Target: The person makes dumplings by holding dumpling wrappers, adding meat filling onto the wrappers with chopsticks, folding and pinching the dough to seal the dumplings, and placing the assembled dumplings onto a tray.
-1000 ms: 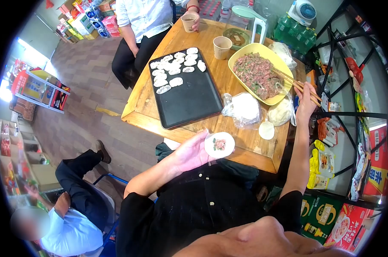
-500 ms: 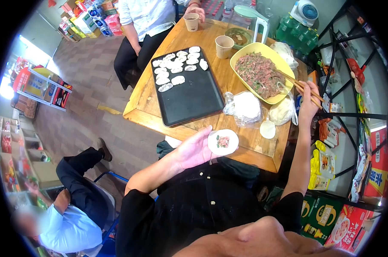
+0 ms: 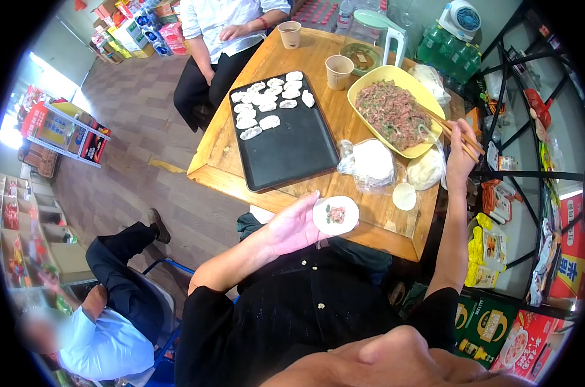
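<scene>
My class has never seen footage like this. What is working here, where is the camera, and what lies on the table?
There is no machine, only a person working bare-handed. One camera, worn on the head, took every picture, looking forward and down. The left hand holds a round white wrapper with a little filling in its middle. The right hand holds chopsticks, pointing into a yellow bowl of pinkish mixture. On the wooden table, besides the bowl, are a black tray partly covered with dumplings, two paper cups and a white bundle in plastic.
</scene>
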{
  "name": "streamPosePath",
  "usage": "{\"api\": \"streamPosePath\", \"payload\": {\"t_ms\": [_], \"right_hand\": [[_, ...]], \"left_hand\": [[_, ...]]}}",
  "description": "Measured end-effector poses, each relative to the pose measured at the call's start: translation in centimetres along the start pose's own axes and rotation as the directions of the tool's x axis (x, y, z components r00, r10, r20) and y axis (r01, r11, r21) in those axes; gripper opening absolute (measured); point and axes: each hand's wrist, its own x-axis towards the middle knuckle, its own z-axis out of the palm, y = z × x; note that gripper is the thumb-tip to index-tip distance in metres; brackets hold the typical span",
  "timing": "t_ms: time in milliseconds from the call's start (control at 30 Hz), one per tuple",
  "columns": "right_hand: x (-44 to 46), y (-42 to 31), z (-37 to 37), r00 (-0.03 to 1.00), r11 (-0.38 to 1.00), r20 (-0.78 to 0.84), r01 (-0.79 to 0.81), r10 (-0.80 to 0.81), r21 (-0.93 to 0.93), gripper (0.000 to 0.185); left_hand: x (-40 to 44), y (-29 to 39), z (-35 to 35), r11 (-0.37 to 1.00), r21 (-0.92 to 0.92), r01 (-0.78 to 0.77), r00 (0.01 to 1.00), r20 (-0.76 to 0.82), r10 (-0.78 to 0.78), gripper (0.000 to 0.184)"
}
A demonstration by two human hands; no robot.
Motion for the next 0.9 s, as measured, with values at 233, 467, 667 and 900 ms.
{"api": "streamPosePath", "payload": {"t_ms": [233,467,667,900], "right_hand": [[-0.7,-2.3,-0.8,0.996,0.983,-0.084,0.053,-0.039,0.176,0.024],[0.5,0.4,-0.4,1.0,0.992,0.007,-0.007,0.006,0.13,0.024],[1.0,2.0,0.9,0.999,0.997,0.042,-0.028,0.025,0.072,0.024],[0.5,-0.3,0.3,0.995,0.994,-0.022,0.095,-0.096,-0.046,0.024]], "left_hand": [[0.4,0.2,-0.3,1.0,-0.005,-0.001,0.997,0.071,0.001,0.057],[0.7,0.3,0.3,0.999,-0.037,0.009,0.995,0.1,-0.005,0.058],[0.7,-0.1,-0.4,0.998,-0.054,0.02,0.994,0.108,-0.014,0.058],[0.6,0.2,-0.4,1.0,-0.005,-0.011,0.999,0.052,0.012,0.058]]}}
